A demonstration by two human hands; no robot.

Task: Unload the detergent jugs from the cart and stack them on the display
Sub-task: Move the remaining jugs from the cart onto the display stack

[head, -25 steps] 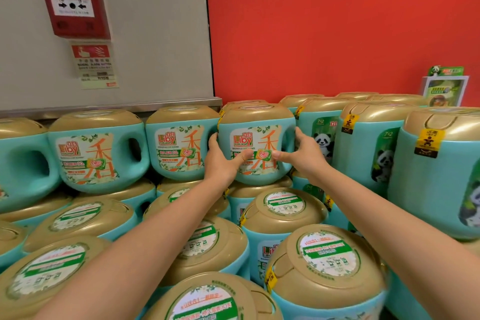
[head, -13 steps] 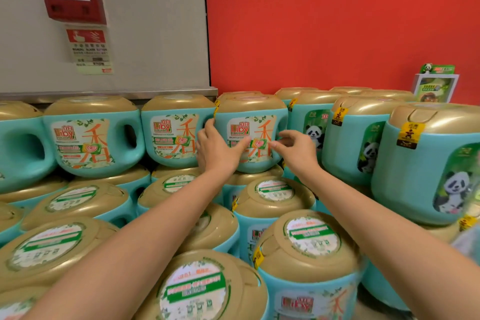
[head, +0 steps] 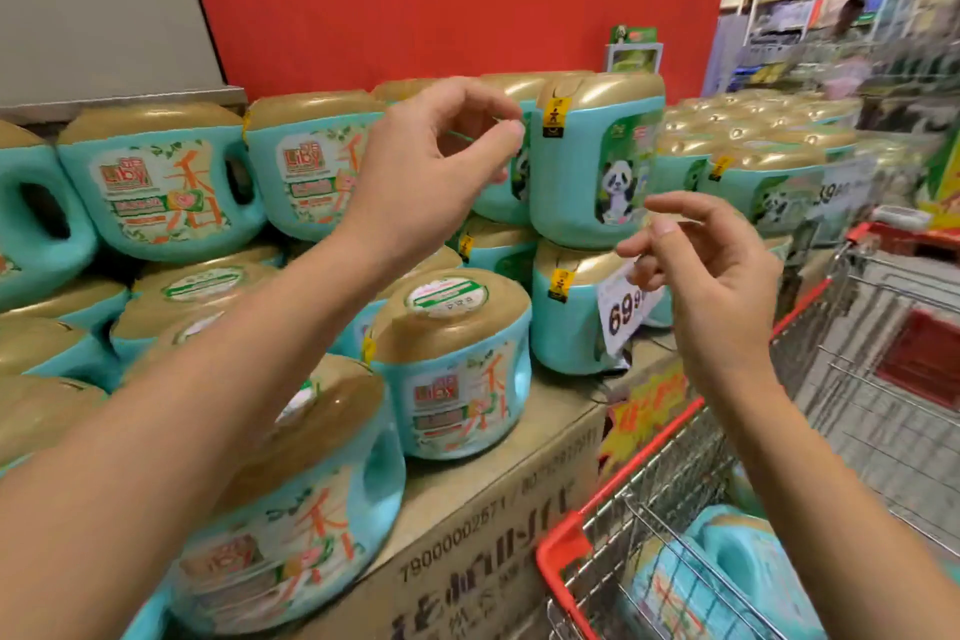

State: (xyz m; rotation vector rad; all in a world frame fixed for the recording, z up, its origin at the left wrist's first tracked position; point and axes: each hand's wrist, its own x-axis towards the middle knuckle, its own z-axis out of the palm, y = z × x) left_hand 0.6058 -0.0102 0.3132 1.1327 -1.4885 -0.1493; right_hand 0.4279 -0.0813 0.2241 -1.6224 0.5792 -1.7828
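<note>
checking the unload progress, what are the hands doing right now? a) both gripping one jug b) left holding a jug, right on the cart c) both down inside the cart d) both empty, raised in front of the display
d: the left hand and the right hand are both open and empty in the air before the stacked jugs, while a jug lies in the cart below.

Left hand point(head: 421, 161) raised, fingers loosely curled; right hand point(head: 711, 276) lower, empty, fingers relaxed.
</note>
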